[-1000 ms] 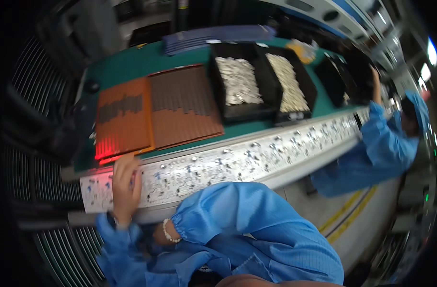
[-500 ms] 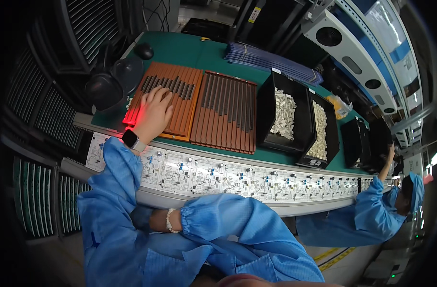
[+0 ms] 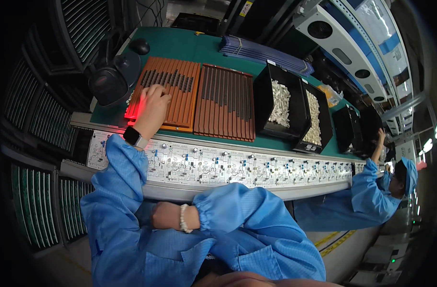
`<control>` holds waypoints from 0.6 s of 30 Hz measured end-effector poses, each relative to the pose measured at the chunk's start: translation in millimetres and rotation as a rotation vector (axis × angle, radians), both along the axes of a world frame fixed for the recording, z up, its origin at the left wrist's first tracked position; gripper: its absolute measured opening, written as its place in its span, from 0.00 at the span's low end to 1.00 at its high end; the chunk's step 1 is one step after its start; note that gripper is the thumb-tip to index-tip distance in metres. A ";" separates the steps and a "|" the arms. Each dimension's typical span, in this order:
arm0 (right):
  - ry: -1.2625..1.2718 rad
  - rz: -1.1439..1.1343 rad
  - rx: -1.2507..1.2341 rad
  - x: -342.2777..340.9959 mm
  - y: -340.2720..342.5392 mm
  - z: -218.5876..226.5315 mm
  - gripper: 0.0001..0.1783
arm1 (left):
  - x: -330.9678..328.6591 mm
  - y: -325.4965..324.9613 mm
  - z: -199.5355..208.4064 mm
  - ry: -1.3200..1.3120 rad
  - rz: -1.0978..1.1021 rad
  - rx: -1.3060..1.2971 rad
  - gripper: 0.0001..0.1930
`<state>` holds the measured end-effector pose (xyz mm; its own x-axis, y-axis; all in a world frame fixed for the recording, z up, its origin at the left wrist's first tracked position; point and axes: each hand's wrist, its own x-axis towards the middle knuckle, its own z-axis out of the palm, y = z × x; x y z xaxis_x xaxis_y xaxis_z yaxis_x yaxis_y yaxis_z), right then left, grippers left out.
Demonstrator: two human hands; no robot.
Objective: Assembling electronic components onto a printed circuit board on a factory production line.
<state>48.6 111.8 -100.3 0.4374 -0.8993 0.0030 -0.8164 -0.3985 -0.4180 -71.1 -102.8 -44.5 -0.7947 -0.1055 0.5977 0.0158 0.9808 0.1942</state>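
Observation:
My left hand (image 3: 154,103) is over the near left part of a reddish-brown grooved tray (image 3: 175,115), its fingers curled down and drawn together. Rows of small black parts (image 3: 166,79) lie in the grooves ahead of it. Whatever its fingertips hold, if anything, is hidden. Red light falls on the hand and the tray's left edge. Close to my body, my right hand (image 3: 166,215) is curled into a fist beside my left sleeve; its palm side cannot be seen. Between the tray and me runs a row of white circuit boards (image 3: 209,167) with components on them.
A second brown tray (image 3: 223,103) with dark strips lies right of the first. Black bins (image 3: 264,115) of pale parts follow. Blue-purple tubes (image 3: 266,55) lie behind. A black scanner-like device (image 3: 108,83) stands left. A co-worker's hand (image 3: 380,138) reaches toward bins at far right.
My left hand's spread fingers have curled in and drawn back slightly toward me on the tray. My right fist has come out from behind my left sleeve. The whole view has shifted slightly.

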 end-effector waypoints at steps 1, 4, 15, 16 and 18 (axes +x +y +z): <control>0.068 -0.080 -0.071 -0.6 6.9 11.3 0.08 | 6.0 -2.4 0.0 -0.025 0.008 0.032 0.08; -0.049 -0.197 0.048 -59.2 30.7 108.2 0.12 | 9.6 -6.1 0.6 -0.045 -0.018 0.045 0.06; 0.074 -1.346 -0.177 -219.3 109.5 91.9 0.29 | 10.4 3.1 5.6 0.003 -0.007 0.074 0.03; 0.060 -1.342 -0.195 -222.4 108.2 88.7 0.28 | 12.4 6.4 10.1 0.024 -0.013 0.081 0.03; 0.036 -1.338 -0.208 -226.2 105.7 85.2 0.28 | 19.6 12.5 21.2 0.035 -0.018 0.087 0.03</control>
<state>-177.7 217.5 -15.1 -0.7625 -0.6163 0.1972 -0.6340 0.6506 -0.4181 -51.5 -90.3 -23.3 -0.7755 -0.1440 0.6147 0.0419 0.9598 0.2776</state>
